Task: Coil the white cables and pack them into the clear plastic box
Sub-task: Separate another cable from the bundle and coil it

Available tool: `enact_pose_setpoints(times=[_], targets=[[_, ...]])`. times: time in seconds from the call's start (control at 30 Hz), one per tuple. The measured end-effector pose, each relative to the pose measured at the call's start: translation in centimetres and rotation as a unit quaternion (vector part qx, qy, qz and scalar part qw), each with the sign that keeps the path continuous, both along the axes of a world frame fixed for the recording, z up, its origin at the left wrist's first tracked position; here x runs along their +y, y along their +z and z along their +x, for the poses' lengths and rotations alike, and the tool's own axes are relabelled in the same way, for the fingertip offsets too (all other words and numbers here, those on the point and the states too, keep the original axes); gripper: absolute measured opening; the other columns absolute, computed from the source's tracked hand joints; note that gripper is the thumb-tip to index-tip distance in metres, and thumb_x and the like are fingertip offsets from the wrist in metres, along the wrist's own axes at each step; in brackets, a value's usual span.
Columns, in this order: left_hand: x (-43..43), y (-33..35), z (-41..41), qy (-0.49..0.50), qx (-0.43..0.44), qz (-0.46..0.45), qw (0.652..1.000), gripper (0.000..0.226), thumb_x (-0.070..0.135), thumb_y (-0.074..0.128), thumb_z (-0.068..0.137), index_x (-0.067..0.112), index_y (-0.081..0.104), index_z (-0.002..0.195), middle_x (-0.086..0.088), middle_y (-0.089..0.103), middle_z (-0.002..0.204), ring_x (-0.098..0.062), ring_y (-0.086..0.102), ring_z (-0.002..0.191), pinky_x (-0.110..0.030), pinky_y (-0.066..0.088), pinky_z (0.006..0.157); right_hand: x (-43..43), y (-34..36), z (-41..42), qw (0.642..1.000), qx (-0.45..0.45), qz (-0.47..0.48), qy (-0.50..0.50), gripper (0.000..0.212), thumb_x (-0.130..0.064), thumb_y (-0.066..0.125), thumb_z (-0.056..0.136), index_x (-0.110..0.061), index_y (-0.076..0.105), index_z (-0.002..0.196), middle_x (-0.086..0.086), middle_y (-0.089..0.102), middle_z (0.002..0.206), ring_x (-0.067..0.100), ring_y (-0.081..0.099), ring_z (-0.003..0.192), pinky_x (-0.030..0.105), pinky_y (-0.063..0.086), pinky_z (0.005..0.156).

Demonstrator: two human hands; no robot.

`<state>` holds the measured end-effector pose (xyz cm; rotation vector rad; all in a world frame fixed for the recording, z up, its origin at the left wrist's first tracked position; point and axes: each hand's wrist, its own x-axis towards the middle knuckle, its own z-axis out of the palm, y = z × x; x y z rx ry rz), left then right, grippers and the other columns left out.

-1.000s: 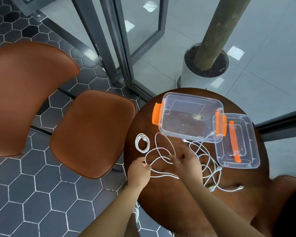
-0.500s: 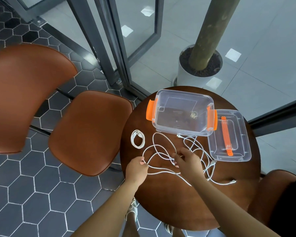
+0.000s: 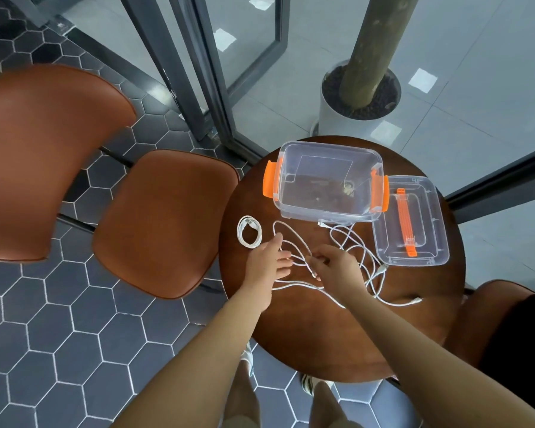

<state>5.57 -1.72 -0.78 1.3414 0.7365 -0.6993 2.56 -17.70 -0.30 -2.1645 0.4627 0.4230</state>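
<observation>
Well, mid-frame the left hand [image 3: 267, 262] spreads straight fingers over the loose cable [image 3: 300, 283], the right hand [image 3: 337, 267] pinches it; 1 coiled cable [image 3: 249, 231] lies lower left of the box [image 3: 328, 183].

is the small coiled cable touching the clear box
Apart. The head view shows the coiled cable lying left of the clear box, with bare table between them.

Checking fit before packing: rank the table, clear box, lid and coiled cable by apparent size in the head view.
1. table
2. clear box
3. lid, only slightly smaller-looking
4. coiled cable
</observation>
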Motion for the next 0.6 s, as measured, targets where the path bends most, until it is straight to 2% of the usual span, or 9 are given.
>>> enact_pose_setpoints(times=[0.07,0.13,0.2,0.23,0.3,0.4,0.47,0.53,0.6], targets=[[-0.7,1.7,1.2,0.118,0.06,-0.153,0.979,0.04,0.048,0.055,0.099,0.011,0.061,0.112,-0.017,0.076,0.106,-0.028,0.077,0.09,-0.041,0.06,0.082,-0.3,0.9,-0.5,0.998,-0.031,-0.024,0.049,0.006,-0.025,0.071,0.09,-0.022,0.076,0.089,-0.009,0.069,0.071,0.011,0.064,0.068,0.014,0.042,0.059],[-0.8,3.2,1.9,0.191,0.08,-0.227,0.952,0.041,0.044,0.05,0.102,0.005,0.06,0.11,-0.017,0.079,0.096,-0.03,0.079,0.082,-0.044,0.059,0.078,-0.9,2.1,-1.2,0.989,-0.099,-0.043,0.104,0.005,-0.02,0.074,0.089,-0.018,0.078,0.092,-0.003,0.07,0.076,0.018,0.063,0.072,0.015,0.041,0.063],[-0.5,4.7,2.0,0.222,0.086,-0.238,0.942,0.037,0.038,0.049,0.105,0.004,0.063,0.096,-0.011,0.077,0.076,-0.025,0.077,0.068,-0.041,0.059,0.069,-1.9,3.7,-2.4,0.972,-0.177,-0.05,0.148,0.009,-0.01,0.074,0.087,-0.015,0.078,0.094,-0.002,0.066,0.08,0.015,0.059,0.075,0.022,0.043,0.067],[-0.3,5.3,1.9,0.226,0.086,-0.237,0.941,0.037,0.035,0.048,0.105,0.005,0.064,0.092,-0.008,0.073,0.068,-0.022,0.074,0.061,-0.039,0.059,0.065,-2.6,4.4,-3.0,0.963,-0.207,-0.053,0.163,0.013,-0.005,0.073,0.086,-0.014,0.076,0.094,-0.004,0.064,0.084,0.012,0.057,0.078,0.02,0.043,0.068],[0.1,6.4,1.7,0.221,0.09,-0.238,0.942,0.035,0.032,0.049,0.105,0.004,0.066,0.094,-0.006,0.062,0.062,-0.017,0.064,0.051,-0.036,0.059,0.062,-4.6,5.7,-4.2,0.952,-0.243,-0.068,0.171,0.02,0.003,0.072,0.084,-0.013,0.075,0.095,-0.005,0.06,0.09,0.01,0.057,0.079,0.012,0.041,0.067],[0.2,7.8,1.6,0.2,0.082,-0.23,0.949,0.033,0.033,0.052,0.104,0.004,0.067,0.102,-0.005,0.056,0.059,-0.016,0.056,0.05,-0.039,0.057,0.065,-7.2,7.1,-5.1,0.951,-0.247,-0.089,0.161,0.023,0.006,0.075,0.082,-0.012,0.078,0.097,-0.001,0.061,0.087,0.016,0.06,0.076,0.018,0.044,0.062],[0.0,8.5,1.6,0.209,0.076,-0.224,0.949,0.033,0.034,0.053,0.103,0.004,0.066,0.104,-0.005,0.055,0.057,-0.016,0.056,0.052,-0.04,0.057,0.067,-8.2,7.8,-5.4,0.95,-0.248,-0.085,0.168,0.016,-0.003,0.079,0.082,-0.015,0.079,0.093,-0.003,0.059,0.081,0.008,0.057,0.073,0.016,0.041,0.061],[-0.2,9.0,1.5,0.229,0.076,-0.218,0.946,0.032,0.033,0.054,0.103,0.004,0.066,0.102,-0.005,0.054,0.058,-0.015,0.055,0.05,-0.037,0.058,0.06,-9.3,8.2,-5.8,0.957,-0.235,-0.07,0.156,0.004,-0.024,0.079,0.083,-0.021,0.078,0.084,-0.013,0.053,0.075,0.001,0.052,0.069,0.009,0.035,0.06],[-0.4,9.5,0.9,0.219,0.069,-0.2,0.953,0.027,0.028,0.052,0.105,0.004,0.065,0.103,-0.003,0.051,0.057,-0.014,0.051,0.043,-0.032,0.059,0.053,-10.8,8.1,-5.9,0.967,-0.201,-0.069,0.138,0.019,-0.037,0.073,0.085,-0.022,0.074,0.074,-0.014,0.049,0.069,0.005,0.054,0.066,0.016,0.038,0.056]])
